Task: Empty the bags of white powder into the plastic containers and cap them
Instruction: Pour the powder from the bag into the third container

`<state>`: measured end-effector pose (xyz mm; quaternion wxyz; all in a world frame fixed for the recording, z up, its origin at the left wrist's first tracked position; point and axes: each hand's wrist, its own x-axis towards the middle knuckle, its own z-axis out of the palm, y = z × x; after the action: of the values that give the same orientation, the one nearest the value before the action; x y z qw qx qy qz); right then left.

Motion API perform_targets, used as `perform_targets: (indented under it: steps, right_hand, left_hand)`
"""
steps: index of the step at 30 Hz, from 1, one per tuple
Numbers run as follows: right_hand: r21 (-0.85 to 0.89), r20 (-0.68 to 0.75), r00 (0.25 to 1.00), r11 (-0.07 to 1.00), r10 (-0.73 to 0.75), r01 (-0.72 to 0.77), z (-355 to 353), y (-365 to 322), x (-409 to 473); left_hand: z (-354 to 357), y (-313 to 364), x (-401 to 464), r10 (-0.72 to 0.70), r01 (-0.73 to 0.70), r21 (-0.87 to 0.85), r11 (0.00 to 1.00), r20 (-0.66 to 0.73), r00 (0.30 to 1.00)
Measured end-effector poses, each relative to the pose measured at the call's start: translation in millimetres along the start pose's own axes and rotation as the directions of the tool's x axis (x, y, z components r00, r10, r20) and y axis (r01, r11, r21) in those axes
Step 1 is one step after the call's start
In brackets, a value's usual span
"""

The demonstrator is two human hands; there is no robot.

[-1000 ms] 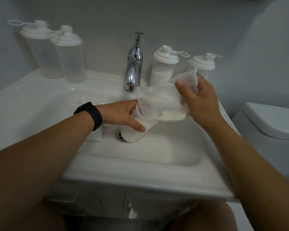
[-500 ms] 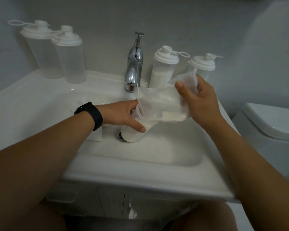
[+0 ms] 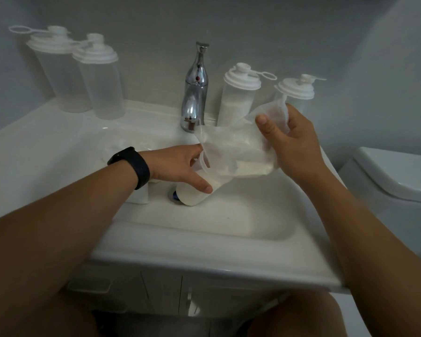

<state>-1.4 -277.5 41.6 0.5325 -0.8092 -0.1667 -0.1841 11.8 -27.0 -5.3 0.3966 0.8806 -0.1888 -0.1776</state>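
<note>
Pouring over the sink (image 3: 204, 242), the right hand (image 3: 294, 147) clutched the bag (image 3: 233, 152) while the left hand (image 3: 180, 166) gripped the open container (image 3: 195, 193); two right of the tap (image 3: 196, 93) stood capped, two left looked empty.

A chrome tap (image 3: 195, 93) stands upright at the back of a white sink (image 3: 204, 254), with a small red dot on its body. The drain (image 3: 172, 194) sits in the bottom of the basin, partly hidden. Under the sink is a pale cabinet (image 3: 161, 293) with doors. To the right, apart from the sink, stands a white toilet (image 3: 396, 176) with its lid down. A plain grey wall (image 3: 253, 25) rises behind.
</note>
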Motion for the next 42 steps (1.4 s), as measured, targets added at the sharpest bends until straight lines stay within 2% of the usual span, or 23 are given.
perform_targets:
  steps: [42]
  right_hand:
    - [-0.037, 0.009, 1.0, 0.999, -0.013, 0.014, -1.1, -9.8, -2.7]
  left_hand:
    - [0.6, -1.7, 1.5, 0.0, 0.0, -0.01, 1.0, 0.005, 1.0]
